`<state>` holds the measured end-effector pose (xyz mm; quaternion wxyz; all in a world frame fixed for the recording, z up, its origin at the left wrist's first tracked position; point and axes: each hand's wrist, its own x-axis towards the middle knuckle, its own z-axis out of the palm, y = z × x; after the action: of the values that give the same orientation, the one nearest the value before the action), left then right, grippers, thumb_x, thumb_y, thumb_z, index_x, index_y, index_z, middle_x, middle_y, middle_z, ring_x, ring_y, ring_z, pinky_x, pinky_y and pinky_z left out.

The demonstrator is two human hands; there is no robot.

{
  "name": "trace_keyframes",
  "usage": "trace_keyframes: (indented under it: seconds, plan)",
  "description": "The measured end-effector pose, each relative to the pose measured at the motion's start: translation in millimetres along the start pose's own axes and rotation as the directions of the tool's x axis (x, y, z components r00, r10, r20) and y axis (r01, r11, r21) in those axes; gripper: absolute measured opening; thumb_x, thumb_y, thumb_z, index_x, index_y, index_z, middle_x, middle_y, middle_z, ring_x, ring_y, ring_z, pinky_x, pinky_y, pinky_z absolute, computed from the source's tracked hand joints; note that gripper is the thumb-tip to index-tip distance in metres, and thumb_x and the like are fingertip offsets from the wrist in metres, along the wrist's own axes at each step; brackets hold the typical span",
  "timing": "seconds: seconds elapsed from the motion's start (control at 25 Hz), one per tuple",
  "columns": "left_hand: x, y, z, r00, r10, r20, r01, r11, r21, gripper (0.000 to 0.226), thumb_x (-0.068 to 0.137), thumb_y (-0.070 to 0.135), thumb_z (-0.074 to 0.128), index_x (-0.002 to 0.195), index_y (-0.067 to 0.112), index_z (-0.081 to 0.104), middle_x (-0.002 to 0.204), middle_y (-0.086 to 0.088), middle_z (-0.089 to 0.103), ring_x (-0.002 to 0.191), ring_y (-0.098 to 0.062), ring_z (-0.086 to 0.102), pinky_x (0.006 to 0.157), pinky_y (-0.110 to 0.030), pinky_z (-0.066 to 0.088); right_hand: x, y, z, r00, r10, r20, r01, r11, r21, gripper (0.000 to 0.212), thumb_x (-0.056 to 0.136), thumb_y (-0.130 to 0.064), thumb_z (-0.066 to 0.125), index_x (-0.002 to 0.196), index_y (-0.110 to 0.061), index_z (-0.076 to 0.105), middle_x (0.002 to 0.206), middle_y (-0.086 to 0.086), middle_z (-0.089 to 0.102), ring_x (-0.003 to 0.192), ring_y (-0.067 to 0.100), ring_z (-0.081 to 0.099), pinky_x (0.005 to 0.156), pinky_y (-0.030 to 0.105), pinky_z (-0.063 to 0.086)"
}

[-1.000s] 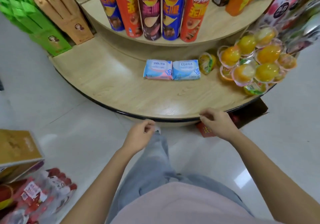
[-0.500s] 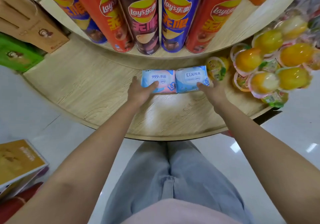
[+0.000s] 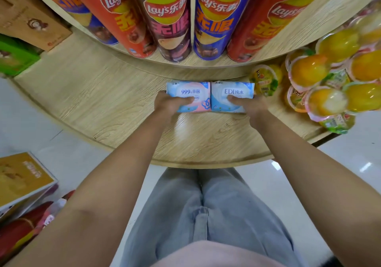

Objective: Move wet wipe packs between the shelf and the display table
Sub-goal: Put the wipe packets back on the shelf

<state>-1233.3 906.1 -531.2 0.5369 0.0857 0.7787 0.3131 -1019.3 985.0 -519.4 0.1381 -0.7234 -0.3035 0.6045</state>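
Observation:
Two wet wipe packs lie side by side on the lower tier of a round wooden display table (image 3: 107,105). The left pack (image 3: 190,90) is blue and pink, the right pack (image 3: 235,90) is blue. My left hand (image 3: 170,103) grips the left pack, thumb on top and fingers round its outer edge. My right hand (image 3: 248,104) grips the right pack the same way. The near parts of both packs are hidden under my hands.
Tall Lay's crisp tubes (image 3: 167,19) stand on the upper tier right behind the packs. Orange jelly cups (image 3: 321,81) pile up at the right, touching distance from the blue pack. Brown and green boxes (image 3: 26,23) sit far left. Boxed goods (image 3: 22,178) stand on the floor left.
Both hands rose from below the table edge, reached the packs half a second ago, and now each has its thumb over a pack. My head has come closer to the table.

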Motion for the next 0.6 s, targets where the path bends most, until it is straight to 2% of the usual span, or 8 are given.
trace_keyframes:
  seconds: [0.08, 0.16, 0.28, 0.32, 0.4, 0.48, 0.6]
  plan:
    - [-1, 0, -7, 0.995, -0.037, 0.097, 0.032, 0.998, 0.044, 0.05, 0.056, 0.016, 0.089, 0.102, 0.007, 0.069, 0.096, -0.004, 0.073, 0.087, -0.017, 0.07, 0.077, -0.029, 0.056, 3, 6, -7, 0.997, 0.013, 0.08, -0.011, 1.0, -0.029, 0.053, 0.06, -0.016, 0.087, 0.108, -0.006, 0.067, 0.105, 0.006, 0.071, 0.089, 0.017, 0.069, 0.059, 0.02, 0.053]
    - [-5, -4, -9, 0.987, -0.02, 0.16, 0.013, 0.999, 0.046, 0.057, 0.051, 0.019, 0.09, 0.103, 0.01, 0.069, 0.098, -0.004, 0.074, 0.091, -0.019, 0.071, 0.082, -0.034, 0.056, 2, 10, -11, 0.992, -0.004, 0.125, 0.011, 0.998, -0.059, 0.054, 0.059, -0.014, 0.087, 0.108, -0.006, 0.067, 0.104, 0.006, 0.072, 0.09, 0.017, 0.069, 0.064, 0.022, 0.055]
    - [-13, -13, -10, 0.992, 0.016, 0.127, -0.024, 0.998, 0.064, 0.075, 0.04, 0.038, 0.091, 0.107, 0.014, 0.066, 0.101, 0.0, 0.073, 0.093, -0.016, 0.07, 0.086, -0.038, 0.056, 0, 13, -20, 0.983, -0.01, 0.184, 0.025, 0.996, -0.085, 0.056, 0.056, -0.014, 0.089, 0.107, -0.006, 0.067, 0.103, 0.008, 0.072, 0.092, 0.021, 0.07, 0.075, 0.032, 0.058]
    - [-15, -18, -10, 0.994, 0.025, 0.108, -0.033, 0.997, 0.07, 0.08, 0.038, 0.043, 0.091, 0.108, 0.015, 0.064, 0.102, 0.001, 0.073, 0.093, -0.015, 0.07, 0.086, -0.039, 0.056, -2, 14, -24, 0.978, -0.013, 0.21, 0.035, 0.994, -0.101, 0.056, 0.056, -0.014, 0.088, 0.107, -0.005, 0.067, 0.103, 0.009, 0.072, 0.09, 0.021, 0.07, 0.076, 0.032, 0.058]
    - [-25, -26, -13, 0.994, 0.063, 0.085, -0.07, 0.994, 0.08, 0.08, 0.039, 0.046, 0.09, 0.108, 0.016, 0.063, 0.102, 0.002, 0.073, 0.092, -0.013, 0.07, 0.085, -0.038, 0.057, -11, 15, -31, 0.97, -0.033, 0.24, 0.07, 0.987, -0.147, 0.051, 0.059, -0.01, 0.086, 0.106, -0.006, 0.066, 0.099, 0.006, 0.072, 0.083, 0.017, 0.07, 0.064, 0.023, 0.057]
    - [-39, -28, -17, 0.99, 0.091, 0.107, -0.1, 0.991, 0.085, 0.067, 0.048, 0.04, 0.09, 0.104, 0.015, 0.064, 0.098, 0.003, 0.074, 0.089, -0.012, 0.071, 0.081, -0.035, 0.057, -25, 19, -39, 0.965, -0.069, 0.252, 0.112, 0.98, -0.162, 0.048, 0.06, -0.01, 0.086, 0.104, -0.008, 0.066, 0.097, 0.004, 0.072, 0.082, 0.013, 0.07, 0.059, 0.019, 0.054]
    - [-64, -26, -18, 0.976, 0.136, 0.17, -0.148, 0.987, 0.063, 0.025, 0.07, 0.013, 0.081, 0.086, 0.02, 0.064, 0.075, 0.014, 0.073, 0.071, 0.0, 0.069, 0.064, -0.016, 0.053, -57, 34, -58, 0.962, -0.09, 0.258, 0.107, 0.993, -0.054, 0.036, 0.065, -0.009, 0.082, 0.097, -0.016, 0.069, 0.093, -0.001, 0.073, 0.077, 0.007, 0.07, 0.061, 0.016, 0.053]
